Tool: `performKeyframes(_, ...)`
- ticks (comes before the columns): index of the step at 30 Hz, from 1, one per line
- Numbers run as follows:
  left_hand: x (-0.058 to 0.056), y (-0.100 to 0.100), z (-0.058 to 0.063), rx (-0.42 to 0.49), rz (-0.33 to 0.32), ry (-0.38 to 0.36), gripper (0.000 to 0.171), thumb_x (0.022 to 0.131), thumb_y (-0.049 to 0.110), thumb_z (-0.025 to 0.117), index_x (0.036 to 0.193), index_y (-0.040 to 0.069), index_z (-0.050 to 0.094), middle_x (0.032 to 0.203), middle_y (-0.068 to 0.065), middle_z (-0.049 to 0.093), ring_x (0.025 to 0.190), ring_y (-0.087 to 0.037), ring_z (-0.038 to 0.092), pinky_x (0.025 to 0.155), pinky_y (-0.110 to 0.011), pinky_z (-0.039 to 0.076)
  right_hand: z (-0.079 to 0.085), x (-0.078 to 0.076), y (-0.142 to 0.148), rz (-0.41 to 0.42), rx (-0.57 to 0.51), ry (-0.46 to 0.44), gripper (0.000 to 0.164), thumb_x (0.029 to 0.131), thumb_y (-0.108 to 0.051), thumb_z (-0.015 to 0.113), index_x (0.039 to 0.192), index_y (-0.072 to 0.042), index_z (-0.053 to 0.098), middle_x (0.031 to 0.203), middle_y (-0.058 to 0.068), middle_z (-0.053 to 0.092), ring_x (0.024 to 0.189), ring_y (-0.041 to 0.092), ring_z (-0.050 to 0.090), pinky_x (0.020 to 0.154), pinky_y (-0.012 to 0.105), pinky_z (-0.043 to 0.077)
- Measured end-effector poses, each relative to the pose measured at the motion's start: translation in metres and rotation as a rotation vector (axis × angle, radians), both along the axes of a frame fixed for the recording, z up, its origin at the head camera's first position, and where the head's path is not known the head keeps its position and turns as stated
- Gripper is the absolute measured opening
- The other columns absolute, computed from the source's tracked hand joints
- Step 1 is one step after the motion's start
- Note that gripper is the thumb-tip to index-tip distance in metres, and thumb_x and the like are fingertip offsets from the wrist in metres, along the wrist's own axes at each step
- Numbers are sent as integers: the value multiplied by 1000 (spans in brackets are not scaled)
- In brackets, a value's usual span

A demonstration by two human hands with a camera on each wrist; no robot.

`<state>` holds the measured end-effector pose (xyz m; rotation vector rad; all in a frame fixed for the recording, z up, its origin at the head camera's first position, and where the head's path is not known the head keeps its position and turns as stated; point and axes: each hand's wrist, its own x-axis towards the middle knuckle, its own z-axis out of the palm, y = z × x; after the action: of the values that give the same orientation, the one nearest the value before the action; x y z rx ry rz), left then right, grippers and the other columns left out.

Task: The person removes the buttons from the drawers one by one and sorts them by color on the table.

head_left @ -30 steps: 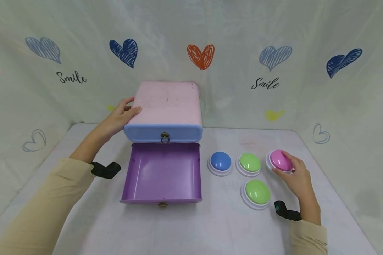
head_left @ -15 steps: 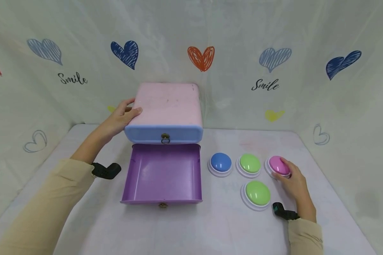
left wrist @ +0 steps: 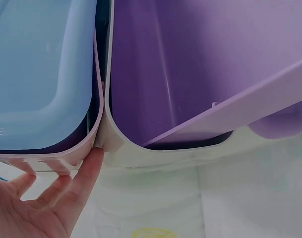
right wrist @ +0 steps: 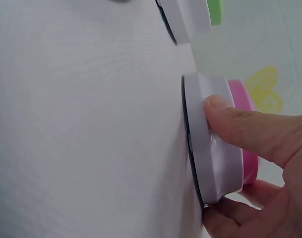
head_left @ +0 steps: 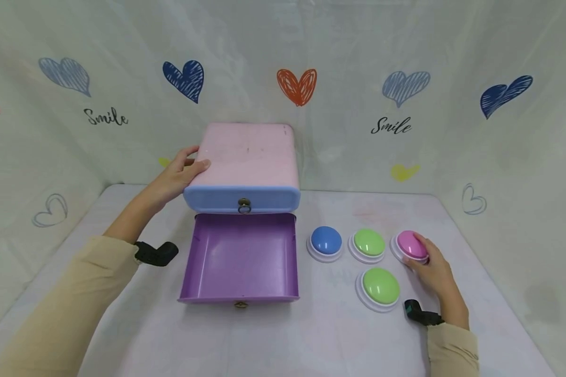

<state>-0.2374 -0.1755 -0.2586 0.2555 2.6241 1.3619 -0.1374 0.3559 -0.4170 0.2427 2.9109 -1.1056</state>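
My right hand (head_left: 435, 269) grips a pink push button (head_left: 412, 244) by its white round base, thumb on one side and fingers on the other. In the right wrist view, the button's base (right wrist: 203, 144) sits at the white tabletop. My left hand (head_left: 173, 177) rests against the left side of a small drawer cabinet (head_left: 247, 157) with a pink top. Its thumb lies on the top; in the left wrist view the fairly straight fingers (left wrist: 86, 173) touch the side. The upper blue drawer (head_left: 217, 199) is closed, while the lower purple drawer (head_left: 245, 256) is pulled out with nothing inside.
Left of the pink button stand a green button (head_left: 369, 242) and a blue button (head_left: 326, 240), roughly in a row. Another green button (head_left: 381, 286) is nearer the front. A pale curtain (head_left: 339, 146) with printed hearts hangs behind the table.
My right hand has brought the pink button slightly left and down, beside the far green button, over the first half second; it then holds still. The left hand and drawers stay put.
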Motion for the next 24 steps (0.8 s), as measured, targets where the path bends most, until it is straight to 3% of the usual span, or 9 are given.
performKeyframes(10,1,-2,0,21,9,0,77,93,51,39,151,18,1,148,-25,19,128,-44,32,103,-63,26,15,1,-4,32,77,-42,72,93,-31,53,148,-3,15,145,40,4,129,61,9,97,74,15)
performKeyframes(15,-1,-1,0,23,6,5,76,94,50,39,151,18,0,149,-25,18,129,-45,32,103,-63,27,32,7,-14,27,111,74,59,95,-28,50,140,4,31,143,40,18,128,60,19,95,73,21)
performKeyframes(22,-2,-2,-2,22,7,-1,74,94,48,39,151,18,0,150,-25,17,130,-45,31,103,-63,26,59,16,-45,53,103,216,46,96,-28,49,133,0,46,131,30,45,117,48,41,91,66,35)
performKeyframes(24,-2,-3,-2,30,10,0,75,94,48,39,151,18,0,150,-25,17,129,-45,31,103,-63,26,66,18,-56,90,112,277,41,96,-25,51,129,-2,51,123,25,54,110,40,50,91,55,43)
